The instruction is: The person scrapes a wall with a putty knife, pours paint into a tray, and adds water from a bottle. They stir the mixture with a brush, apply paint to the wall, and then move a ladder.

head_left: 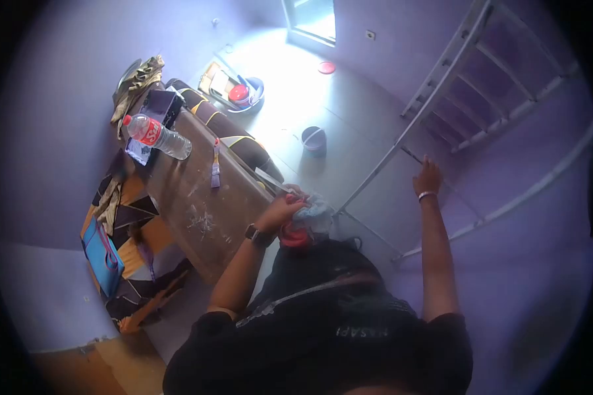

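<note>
My left hand (285, 209) is closed in front of my waist, at the brown table's edge. Crumpled translucent plastic bag (317, 214) bunches at its fingers, and a red round container (296, 236) shows just below them. Beyond the knuckles, a pale flat strip (270, 180) sticks out toward the table. Out to the right, my right hand (428, 176) has its fingers curled round a thin dark bar (411, 155) beside the white ladder (435, 89).
A clear bottle (158, 135) and a paintbrush (216, 164) lie on the brown table (207, 204). On the floor stand a grey bucket (314, 141), a tub with a red-lidded pot (240, 95) and a red lid (327, 67). A blue folder (103, 253) rests on patterned cushions.
</note>
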Demonstrator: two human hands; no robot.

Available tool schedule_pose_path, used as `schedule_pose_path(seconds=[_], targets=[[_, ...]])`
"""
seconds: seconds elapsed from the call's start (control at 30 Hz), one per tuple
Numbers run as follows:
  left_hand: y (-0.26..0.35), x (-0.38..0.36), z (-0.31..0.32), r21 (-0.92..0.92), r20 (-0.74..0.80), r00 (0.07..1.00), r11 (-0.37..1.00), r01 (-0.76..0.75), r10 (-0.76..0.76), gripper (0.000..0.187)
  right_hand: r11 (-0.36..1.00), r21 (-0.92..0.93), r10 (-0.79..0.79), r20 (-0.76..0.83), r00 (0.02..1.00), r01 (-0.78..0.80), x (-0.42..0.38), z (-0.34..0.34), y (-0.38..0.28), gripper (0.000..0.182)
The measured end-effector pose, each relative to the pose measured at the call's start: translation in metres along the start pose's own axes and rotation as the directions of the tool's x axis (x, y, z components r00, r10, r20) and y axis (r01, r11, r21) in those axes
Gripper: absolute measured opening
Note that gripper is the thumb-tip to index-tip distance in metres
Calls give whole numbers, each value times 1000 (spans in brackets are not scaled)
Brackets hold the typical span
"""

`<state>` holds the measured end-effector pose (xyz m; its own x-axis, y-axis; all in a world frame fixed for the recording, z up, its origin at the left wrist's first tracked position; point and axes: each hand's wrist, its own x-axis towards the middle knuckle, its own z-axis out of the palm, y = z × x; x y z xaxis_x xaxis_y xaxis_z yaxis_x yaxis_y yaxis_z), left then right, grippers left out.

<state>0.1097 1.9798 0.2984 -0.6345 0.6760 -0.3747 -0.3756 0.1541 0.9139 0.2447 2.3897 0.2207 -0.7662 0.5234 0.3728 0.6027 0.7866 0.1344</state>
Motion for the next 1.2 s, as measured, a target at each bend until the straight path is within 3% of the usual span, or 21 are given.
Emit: schedule_pose_path(seconds=[0.03,0.07,0.13,0.17,0.23,0.3,0.37,0.5,0.57,0.67,0.73,0.8,0.83,0.87,0.9,0.93,1.07,1.1,1.13,1.17,1.2], targets=[[1,11,2,5,-32,999,1000,5,-5,39,999,12,33,164,986,-35,3,14,10,46],[0,25,6,-102,3,1000,995,-2,3,37,1000,22,11,164,986,-15,5,27,21,46],[5,58,18,-77,12,1000,997,-6,7,36,995,80,53,142,988,-65,4,45,37,24],[9,74,23,-46,48,999,999,-1,3,35,994,87,52,150,987,-65,2,52,42,24],[25,109,38,10,106,994,999,-31,30,32,970,220,-124,81,989,103,1,51,55,16],[44,147,48,60,182,982,996,-67,55,30,963,249,-135,117,984,102,-2,50,62,16],[59,187,50,59,379,917,986,-155,121,28,956,276,-149,154,977,102,-6,47,68,15],[72,274,29,40,407,912,997,-68,46,25,948,282,-218,236,947,148,-26,46,84,15],[66,323,8,56,360,930,994,-93,67,24,926,333,-259,221,940,177,-34,46,89,15],[73,390,-28,85,299,954,996,-35,8,32,949,299,-190,301,935,97,-37,39,89,13],[77,417,-49,281,227,972,960,-11,-55,39,953,288,-188,339,922,88,-44,43,94,13],[77,445,-69,161,226,957,976,145,-180,44,981,112,-185,326,927,156,-67,54,102,14],[54,465,-85,231,156,968,960,158,-197,43,981,-25,-176,307,935,192,-86,64,108,12],[34,482,-99,304,89,975,938,169,-205,42,997,69,-53,390,919,28,-70,45,95,13],[63,481,-96,288,97,965,935,206,-242,42,977,151,60,473,879,-148,-34,23,74,13],[44,496,-111,458,24,968,864,210,-249,41,975,121,106,491,865,-188,-29,20,70,13],[-34,532,-180,720,18,895,627,297,-446,40,988,77,65,580,812,-134,-40,28,74,16],[-56,527,-190,637,-99,919,686,353,-381,30,989,90,43,604,796,-121,-37,27,74,17],[-72,528,-208,767,-58,872,537,351,-486,25,978,146,54,513,856,-149,-35,28,72,17],[-59,518,-205,722,-134,842,530,445,-523,29,977,139,67,514,855,-160,-37,29,73,17],[-67,512,-216,766,-157,841,474,434,-517,33,978,128,73,528,846,-164,-45,32,74,18]])
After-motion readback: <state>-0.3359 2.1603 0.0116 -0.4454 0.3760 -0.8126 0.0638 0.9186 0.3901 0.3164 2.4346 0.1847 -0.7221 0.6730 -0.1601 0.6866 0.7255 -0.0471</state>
